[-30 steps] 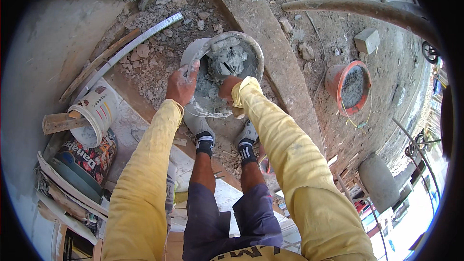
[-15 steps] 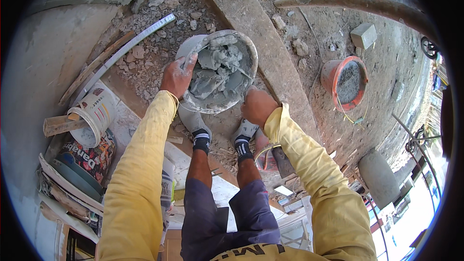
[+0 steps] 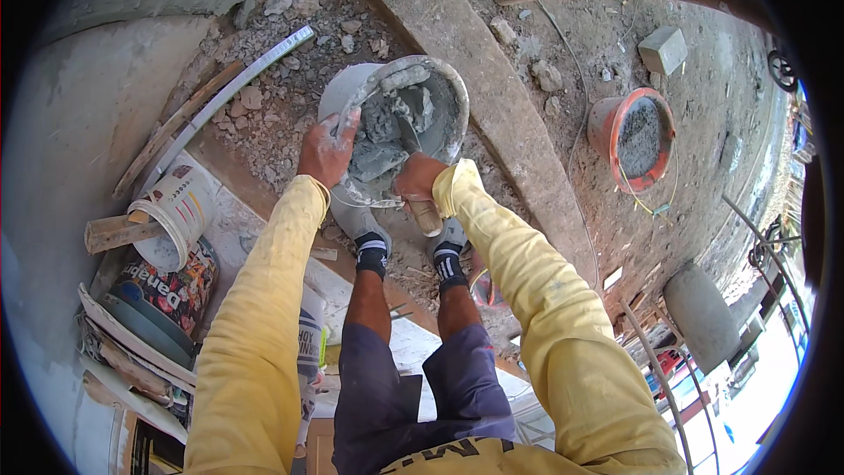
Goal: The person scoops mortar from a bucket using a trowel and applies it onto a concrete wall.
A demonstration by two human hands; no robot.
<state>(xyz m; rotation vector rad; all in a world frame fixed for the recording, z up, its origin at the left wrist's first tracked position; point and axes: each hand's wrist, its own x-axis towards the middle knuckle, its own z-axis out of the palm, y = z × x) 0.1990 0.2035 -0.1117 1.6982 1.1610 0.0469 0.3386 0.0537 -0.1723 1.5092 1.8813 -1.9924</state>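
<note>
A pale bucket (image 3: 337, 92), tilted toward me, holds wet grey mortar (image 3: 374, 158). My left hand (image 3: 327, 149) is closed on the bucket's left rim, thumb laid over the edge. At the near rim, my right hand (image 3: 417, 178) grips a trowel (image 3: 426, 220) by its wooden handle, whose end sticks out below the fist. The trowel's blade reaches into the mortar, partly buried. My two feet stand just below the bucket, partly hidden by it and by my right hand.
On the dirt to the right stands an orange bucket (image 3: 600, 127) of grey mix, near a concrete block (image 3: 663, 50). A long concrete ledge (image 3: 519, 127) runs diagonally past my bucket. Left are a white pail (image 3: 195, 198) with wood pieces, a metal strip (image 3: 237, 84) and rubble.
My right hand has moved left from beside the bucket to its near rim, and the trowel's blade is now in the mortar. The left hand keeps its hold on the rim.
</note>
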